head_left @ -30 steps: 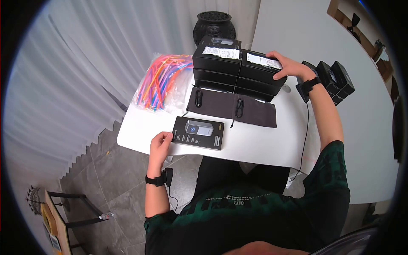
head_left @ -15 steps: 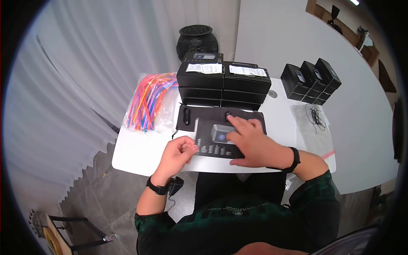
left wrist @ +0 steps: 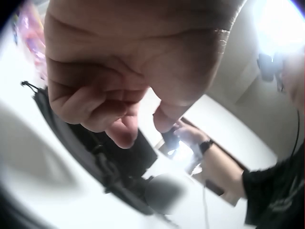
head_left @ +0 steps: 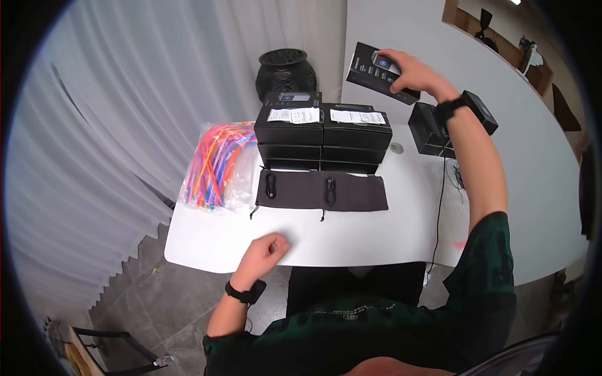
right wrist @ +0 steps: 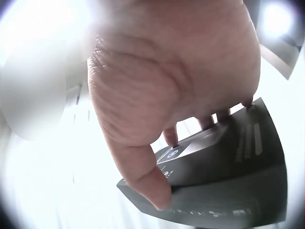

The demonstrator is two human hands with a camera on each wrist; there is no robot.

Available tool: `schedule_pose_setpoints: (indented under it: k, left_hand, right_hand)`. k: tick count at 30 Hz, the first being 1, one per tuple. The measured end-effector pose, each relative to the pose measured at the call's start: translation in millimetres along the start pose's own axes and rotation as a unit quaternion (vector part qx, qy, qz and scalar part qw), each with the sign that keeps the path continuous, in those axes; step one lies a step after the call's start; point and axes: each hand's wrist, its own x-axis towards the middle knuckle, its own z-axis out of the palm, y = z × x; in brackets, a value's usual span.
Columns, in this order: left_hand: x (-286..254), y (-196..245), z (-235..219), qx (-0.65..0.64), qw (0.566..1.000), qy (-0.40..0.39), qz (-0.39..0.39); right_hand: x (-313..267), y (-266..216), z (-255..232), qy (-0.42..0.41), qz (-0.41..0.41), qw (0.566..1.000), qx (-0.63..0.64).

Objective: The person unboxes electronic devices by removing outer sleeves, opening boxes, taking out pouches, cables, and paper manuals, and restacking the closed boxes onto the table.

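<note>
In the head view my right hand (head_left: 417,76) grips a black printed box (head_left: 367,76) in the air beyond the table's back right. The right wrist view shows the thumb on one face of this box (right wrist: 224,191) and fingertips on another. My left hand (head_left: 260,257), fingers loosely curled and holding nothing, is over the front of the white table (head_left: 207,241). Beyond it two dark grey drawstring pouches (head_left: 291,197) lie side by side. A coiled black cable (head_left: 271,186) lies on the left pouch, another cable (head_left: 330,191) on the right one.
Stacked black boxes (head_left: 288,135) with white paper slips stand behind the pouches. A clear bag of colourful strips (head_left: 216,166) lies at left. More small black boxes (head_left: 426,128) stand at right, partly behind the right arm. A dark carved stool (head_left: 285,75) stands behind the table.
The printed box at the table's front has been lifted by my right hand and carried up to the back right. My left hand has let go of it and stays near the front edge.
</note>
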Motion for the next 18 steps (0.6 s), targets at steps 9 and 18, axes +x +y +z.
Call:
schedule_pose_setpoints:
  k: [9, 18]
  left_hand:
    - [-21, -40, 7, -0.002, 0.998, 0.042, 0.045]
    - [-20, -32, 6, 0.043, 0.997, 0.037, 0.055]
  right_hand:
    - [99, 53, 72, -0.255, 0.029, 0.959, 0.121]
    - [122, 79, 101, -0.382, 0.06, 0.903, 0.186]
